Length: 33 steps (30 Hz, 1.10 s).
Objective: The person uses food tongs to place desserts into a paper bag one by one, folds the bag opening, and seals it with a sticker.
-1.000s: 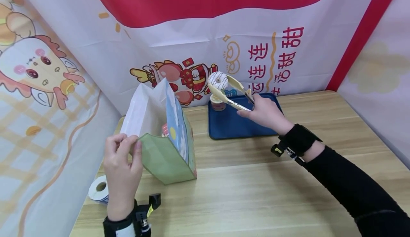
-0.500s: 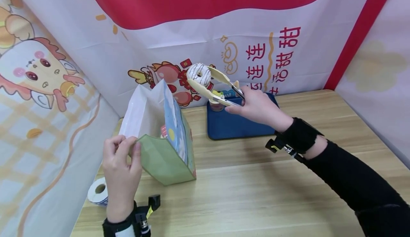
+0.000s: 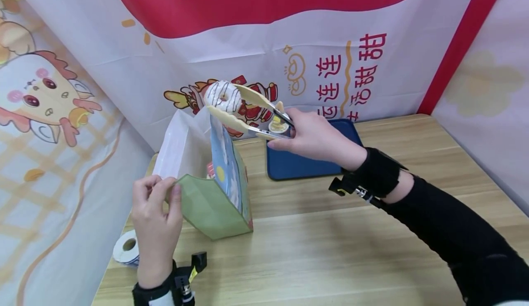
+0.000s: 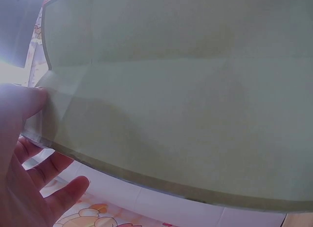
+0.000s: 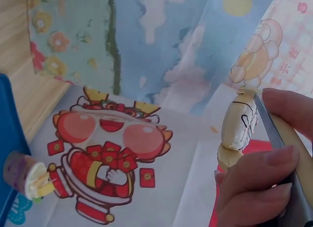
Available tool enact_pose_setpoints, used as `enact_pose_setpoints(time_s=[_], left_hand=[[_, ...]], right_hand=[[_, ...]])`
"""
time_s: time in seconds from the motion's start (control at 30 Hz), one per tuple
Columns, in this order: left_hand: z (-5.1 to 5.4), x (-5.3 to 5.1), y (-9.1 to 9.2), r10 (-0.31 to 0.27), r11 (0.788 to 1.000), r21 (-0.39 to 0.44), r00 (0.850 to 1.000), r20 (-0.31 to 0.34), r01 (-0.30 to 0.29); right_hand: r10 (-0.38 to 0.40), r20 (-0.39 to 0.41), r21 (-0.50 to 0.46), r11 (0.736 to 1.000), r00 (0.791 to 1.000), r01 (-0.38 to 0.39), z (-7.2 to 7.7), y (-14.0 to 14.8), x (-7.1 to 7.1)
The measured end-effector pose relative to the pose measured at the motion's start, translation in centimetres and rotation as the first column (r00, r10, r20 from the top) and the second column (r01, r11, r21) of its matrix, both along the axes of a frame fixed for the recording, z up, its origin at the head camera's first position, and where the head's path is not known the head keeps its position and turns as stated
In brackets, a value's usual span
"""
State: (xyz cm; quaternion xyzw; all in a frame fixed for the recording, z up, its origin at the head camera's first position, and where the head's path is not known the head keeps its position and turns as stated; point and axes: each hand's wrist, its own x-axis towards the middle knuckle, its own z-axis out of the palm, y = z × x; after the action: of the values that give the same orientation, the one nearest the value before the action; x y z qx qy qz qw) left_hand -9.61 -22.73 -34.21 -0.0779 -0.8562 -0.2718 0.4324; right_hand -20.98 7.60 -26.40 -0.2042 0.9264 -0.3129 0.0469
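My right hand (image 3: pixel 314 136) grips a pair of tongs (image 3: pixel 258 97) with cream-coloured tips and metal arms. Between those tips is a white donut (image 3: pixel 223 97) with dark stripes, up beside the top of the paper bag's opening. In the right wrist view the donut (image 5: pixel 239 122) shows edge-on past my fingers. My left hand (image 3: pixel 157 218) pinches the near top edge of the paper bag (image 3: pixel 215 205), which stands upright with its mouth spread. The bag has a green side and a blue printed front. Something pink, partly hidden, lies inside it. The left wrist view shows the bag's side (image 4: pixel 171 114) filling most of the frame.
A blue tray (image 3: pixel 306 166) lies at the back of the wooden table (image 3: pixel 330 251). On it stands a small cup (image 3: pixel 278 124) with a cream-like, yellow topping, partly behind the tongs. A white roll (image 3: pixel 126 247) sits left of the bag. Printed cloth walls (image 3: pixel 206 48) stand behind and at the sides.
My right hand has carried the donut in the tongs leftward, from above the tray to beside the bag's opening. The left hand has kept its hold on the bag's edge.
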Motion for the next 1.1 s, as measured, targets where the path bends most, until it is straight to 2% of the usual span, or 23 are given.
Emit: enact_pose_setpoints(time_s=[0.27,0.53,0.83,1.1], left_hand=[[0.1,0.0,0.0,0.003,1.000,-0.003,1.000,0.004,-0.003],[0.1,0.1,0.0,0.008,1.000,-0.007,1.000,0.003,-0.008],[0.1,0.0,-0.1,0.015,1.000,-0.015,1.000,-0.001,-0.015],[0.1,-0.1,0.0,0.004,1.000,-0.018,1.000,-0.007,-0.004]], right_hand=[[0.077,0.017,-0.003,0.997,0.997,-0.077,0.8,-1.5,0.9],[0.126,0.051,0.037,0.991,0.991,-0.128,1.6,-2.6,1.8],[0.200,0.011,0.092,0.975,0.980,-0.200,1.6,-3.5,1.9],[0.195,0.049,0.111,0.974,0.980,-0.199,1.6,-3.7,2.0]])
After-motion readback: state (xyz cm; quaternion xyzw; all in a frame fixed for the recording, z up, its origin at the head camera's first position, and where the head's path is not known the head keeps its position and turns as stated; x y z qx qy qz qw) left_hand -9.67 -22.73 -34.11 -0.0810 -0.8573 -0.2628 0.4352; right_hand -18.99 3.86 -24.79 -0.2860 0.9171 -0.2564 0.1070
